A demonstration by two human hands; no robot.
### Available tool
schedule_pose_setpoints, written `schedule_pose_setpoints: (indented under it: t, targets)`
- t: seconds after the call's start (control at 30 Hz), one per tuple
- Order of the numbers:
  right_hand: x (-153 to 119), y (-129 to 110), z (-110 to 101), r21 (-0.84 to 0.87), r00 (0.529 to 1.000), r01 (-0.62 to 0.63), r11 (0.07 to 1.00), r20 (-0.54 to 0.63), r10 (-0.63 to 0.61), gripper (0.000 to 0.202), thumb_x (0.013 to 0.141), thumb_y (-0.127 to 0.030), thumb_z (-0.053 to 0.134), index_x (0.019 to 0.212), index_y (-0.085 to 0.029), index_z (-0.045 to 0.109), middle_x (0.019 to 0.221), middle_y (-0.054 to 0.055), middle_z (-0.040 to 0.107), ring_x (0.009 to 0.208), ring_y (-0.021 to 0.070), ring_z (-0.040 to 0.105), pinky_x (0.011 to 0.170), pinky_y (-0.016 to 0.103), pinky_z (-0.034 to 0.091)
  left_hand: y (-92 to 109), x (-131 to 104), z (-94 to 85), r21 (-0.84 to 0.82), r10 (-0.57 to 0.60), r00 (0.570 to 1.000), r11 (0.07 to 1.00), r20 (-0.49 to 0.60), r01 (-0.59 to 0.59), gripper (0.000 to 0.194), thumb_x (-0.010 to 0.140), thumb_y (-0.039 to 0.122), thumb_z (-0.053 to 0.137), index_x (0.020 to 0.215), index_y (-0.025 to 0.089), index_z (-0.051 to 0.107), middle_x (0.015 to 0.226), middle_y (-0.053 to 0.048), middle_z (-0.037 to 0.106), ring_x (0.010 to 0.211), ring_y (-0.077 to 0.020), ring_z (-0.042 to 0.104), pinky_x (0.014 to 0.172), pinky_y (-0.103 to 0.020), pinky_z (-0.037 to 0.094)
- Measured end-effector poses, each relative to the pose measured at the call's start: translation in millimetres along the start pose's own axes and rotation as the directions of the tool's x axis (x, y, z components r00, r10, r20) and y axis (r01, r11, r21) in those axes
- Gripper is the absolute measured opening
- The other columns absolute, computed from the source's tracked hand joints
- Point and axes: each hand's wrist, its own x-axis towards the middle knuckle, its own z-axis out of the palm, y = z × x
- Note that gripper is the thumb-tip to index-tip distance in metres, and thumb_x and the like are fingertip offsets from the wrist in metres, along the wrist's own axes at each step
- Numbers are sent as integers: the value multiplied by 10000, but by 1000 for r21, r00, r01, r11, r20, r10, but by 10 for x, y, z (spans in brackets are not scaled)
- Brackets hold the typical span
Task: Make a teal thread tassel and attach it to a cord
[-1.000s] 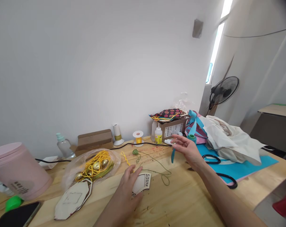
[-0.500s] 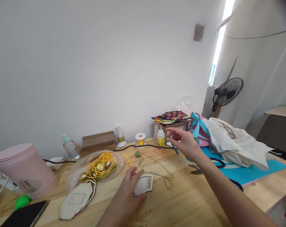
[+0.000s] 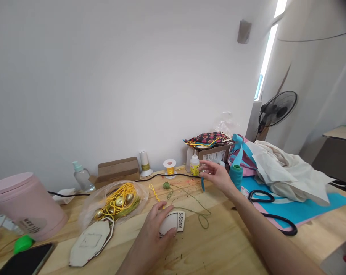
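My left hand (image 3: 154, 233) rests low on the table, thumb and fingers closed round a small pale fan-shaped panel (image 3: 169, 221) with cut-out lattice at its ends. The palm covers part of that panel. Just right of the glue bottle (image 3: 195, 166), which has a yellow label, my right hand (image 3: 217, 175) is raised with its fingers bent together. From its fingertips hangs a slim teal thing (image 3: 203, 184), whose kind I cannot make out. A loose green cord (image 3: 194, 198) lies between the hands, and a short yellow cord (image 3: 154, 192) lies beyond the left hand.
Black-handled scissors (image 3: 261, 196) lie on blue sheets at right, beside a teal thread spool (image 3: 235, 177). A plastic bag of yellow cords and gold bells (image 3: 119, 200), octagonal boards (image 3: 89, 242), a pink bin (image 3: 26, 206) and a phone (image 3: 29, 259) occupy the left.
My right hand has moved slightly left and lower, nearer the glue bottle, with the teal thing moving along. The teal spool now shows behind it. My left hand keeps its place.
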Motion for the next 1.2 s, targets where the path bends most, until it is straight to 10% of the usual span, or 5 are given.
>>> schedule_pose_setpoints:
  t: [0.2,0.53,0.8,1.0,1.2]
  targets:
    - [-99,-241,-105,500,995,30,866,-97,22,424,593,-259,689,997,-193,576,812,27,640,776,151,594,714,304,487,61,12,-28,-131,-29,999,991,-29,25,350,740,380,488,1064,271,562,1245,-51,444,1159,-232,388,990,-424,275]
    - [-278,-517,35,525,985,166,835,-46,-167,385,624,-217,672,995,-218,573,783,12,629,740,143,595,682,294,516,794,523,147,-665,45,995,746,85,23,718,669,300,597,1293,195,256,1189,-118,505,1099,-201,458,904,-342,367]
    - [-190,-560,-553,301,697,505,809,-696,-176,378,649,-171,662,1009,-228,559,810,7,607,734,136,575,673,284,494,904,893,563,-37,-23,993,999,117,28,465,644,309,549,1061,102,542,962,-152,584,892,-283,540,768,-403,395]
    - [-213,-513,-475,214,742,459,862,-626,-240,329,693,-169,623,1009,-227,558,799,12,610,735,137,579,634,259,505,1142,1016,844,11,87,972,996,217,-92,301,716,239,436,957,162,600,875,-77,637,780,-182,581,708,-273,429]
    - [-184,-378,-330,-142,721,429,892,-542,-433,284,746,-141,547,1017,-227,559,817,7,621,717,124,587,672,263,515,927,801,618,88,180,945,974,272,-211,289,747,301,447,966,171,584,1123,-89,555,1024,-205,494,871,-280,355]
